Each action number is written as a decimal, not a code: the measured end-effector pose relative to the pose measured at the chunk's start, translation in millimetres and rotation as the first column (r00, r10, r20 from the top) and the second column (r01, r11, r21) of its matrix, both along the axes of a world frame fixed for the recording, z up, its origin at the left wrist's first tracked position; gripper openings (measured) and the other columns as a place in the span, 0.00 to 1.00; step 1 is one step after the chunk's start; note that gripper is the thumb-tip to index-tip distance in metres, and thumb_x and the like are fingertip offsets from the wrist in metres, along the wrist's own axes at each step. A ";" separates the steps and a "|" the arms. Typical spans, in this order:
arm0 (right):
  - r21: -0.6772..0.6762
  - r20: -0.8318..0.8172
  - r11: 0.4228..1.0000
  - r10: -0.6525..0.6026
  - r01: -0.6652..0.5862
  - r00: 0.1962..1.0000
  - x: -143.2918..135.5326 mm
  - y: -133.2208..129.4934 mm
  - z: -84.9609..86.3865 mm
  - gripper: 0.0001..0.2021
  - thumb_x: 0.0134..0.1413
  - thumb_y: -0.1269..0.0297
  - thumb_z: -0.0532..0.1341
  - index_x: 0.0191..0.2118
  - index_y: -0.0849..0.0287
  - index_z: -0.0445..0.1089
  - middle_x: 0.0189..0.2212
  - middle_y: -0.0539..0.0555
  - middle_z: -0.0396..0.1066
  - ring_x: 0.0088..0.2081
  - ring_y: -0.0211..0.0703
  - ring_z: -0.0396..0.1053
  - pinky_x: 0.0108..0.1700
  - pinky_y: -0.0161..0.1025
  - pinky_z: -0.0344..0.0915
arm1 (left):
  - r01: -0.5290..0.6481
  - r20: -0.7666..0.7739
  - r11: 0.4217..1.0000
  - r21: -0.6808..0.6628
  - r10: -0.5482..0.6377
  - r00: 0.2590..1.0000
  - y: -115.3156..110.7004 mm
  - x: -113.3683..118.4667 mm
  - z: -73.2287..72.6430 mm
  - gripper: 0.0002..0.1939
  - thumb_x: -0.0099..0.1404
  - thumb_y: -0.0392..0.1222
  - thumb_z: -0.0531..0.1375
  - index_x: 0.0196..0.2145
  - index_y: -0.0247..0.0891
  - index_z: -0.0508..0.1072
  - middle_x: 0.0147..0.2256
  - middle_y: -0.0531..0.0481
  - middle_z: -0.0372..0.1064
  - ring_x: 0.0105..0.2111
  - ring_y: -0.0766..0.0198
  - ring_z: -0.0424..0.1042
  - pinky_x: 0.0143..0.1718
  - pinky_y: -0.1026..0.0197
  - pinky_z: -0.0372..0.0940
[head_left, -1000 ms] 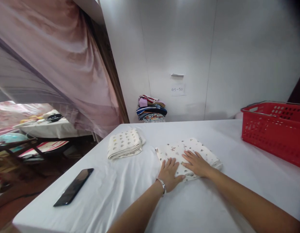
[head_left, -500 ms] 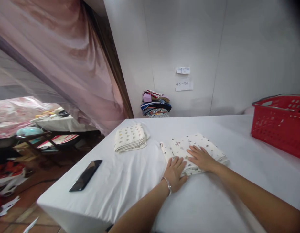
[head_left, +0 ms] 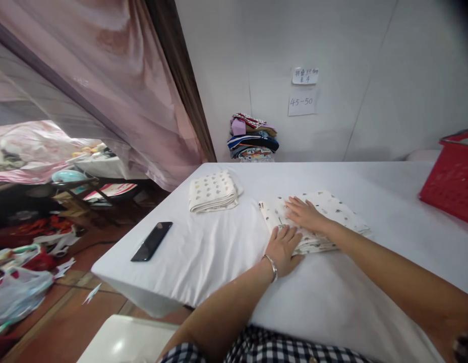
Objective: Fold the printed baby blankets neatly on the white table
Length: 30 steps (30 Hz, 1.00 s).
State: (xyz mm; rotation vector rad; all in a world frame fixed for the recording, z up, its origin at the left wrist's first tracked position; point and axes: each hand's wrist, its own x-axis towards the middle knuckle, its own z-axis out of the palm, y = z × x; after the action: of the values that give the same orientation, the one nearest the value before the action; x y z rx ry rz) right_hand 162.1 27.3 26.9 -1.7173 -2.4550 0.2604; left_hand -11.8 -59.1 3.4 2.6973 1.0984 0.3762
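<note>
Folded patterned cloth: lay flat on white-covered desk, right of centre, near the front edge; same spot on the desk as a second earlier, still folded.

Left hand: fingers spread, palm down, pressed on the cloth's near left corner; bracelet at the wrist. Barely shifted from a second before.

Right hand: open and flat on top of the cloth; had slid toward the cloth's left edge, fingers pointing left, where earlier sat nearer the middle. Judged a smoothing stroke across a fold already made, nothing gripped or pinched.

Second folded cloth: spotted, lay apart to the left, untouched.

Black phone: face up near the desk's left edge, well apart from both hands.

Red basket: at far right, partly out of view.

Stack of folded clothes: against the wall behind the desk, below two paper labels.

Pink curtain: hung at left.
</note>
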 end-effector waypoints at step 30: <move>-0.051 -0.003 0.997 0.055 -0.055 0.999 -42.6 32.6 11.2 0.31 0.60 0.50 0.40 0.65 0.60 0.45 0.66 0.55 0.39 0.66 0.47 0.33 0.63 0.51 0.35 | 0.098 0.053 0.995 0.002 -0.098 0.994 -1.2 -2.7 -5.9 0.32 0.63 0.50 0.52 0.62 0.38 0.51 0.62 0.44 0.48 0.63 0.54 0.45 0.63 0.44 0.37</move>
State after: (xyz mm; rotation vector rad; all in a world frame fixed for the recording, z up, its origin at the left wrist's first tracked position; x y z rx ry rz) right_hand 119.5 59.9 38.1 -1.6700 -2.5176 0.3329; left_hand -14.6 -60.3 -2.5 2.7112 0.9477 0.4274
